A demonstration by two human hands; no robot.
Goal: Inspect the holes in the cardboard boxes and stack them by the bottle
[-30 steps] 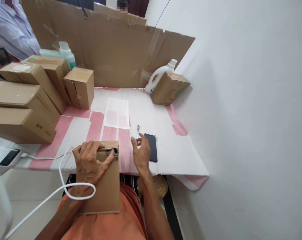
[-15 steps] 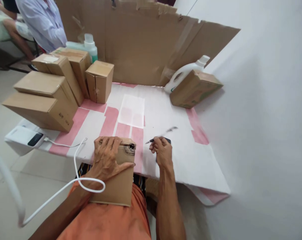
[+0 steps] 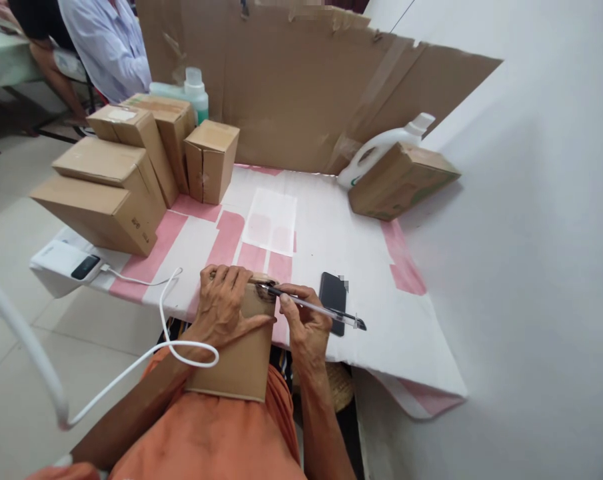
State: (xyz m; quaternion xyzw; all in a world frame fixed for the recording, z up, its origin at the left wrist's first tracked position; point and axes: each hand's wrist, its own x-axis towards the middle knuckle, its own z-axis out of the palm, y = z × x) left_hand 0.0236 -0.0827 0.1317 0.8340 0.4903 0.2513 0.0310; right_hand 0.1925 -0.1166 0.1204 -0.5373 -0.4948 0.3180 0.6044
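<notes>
A brown cardboard box (image 3: 234, 373) leans between my body and the table's front edge. My left hand (image 3: 224, 303) grips its upper left part, fingers curled over the top edge and thumb stretched across the face. Near the box's upper right corner is a dark, scribbled patch (image 3: 266, 291). My right hand (image 3: 306, 323) pinches a clear-barrelled pen (image 3: 326, 310) with dark ends. The pen's tip is at the dark patch; whether it touches is too small to tell. Just right of that hand lies a black phone (image 3: 331, 288), partly behind the pen.
Several cardboard boxes (image 3: 101, 213) stand at left, beside a white power bank (image 3: 64, 260) with a looping white cable (image 3: 196, 343). A translucent sheet (image 3: 270, 220) lies mid-table. At back right, another box (image 3: 401, 187) leans by a white jug (image 3: 381, 150). A cardboard partition (image 3: 281, 93) closes the back.
My right hand has moved left with the pen, from above the phone to the box's dark patch. The phone is now more exposed. My left hand keeps its hold on the box.
</notes>
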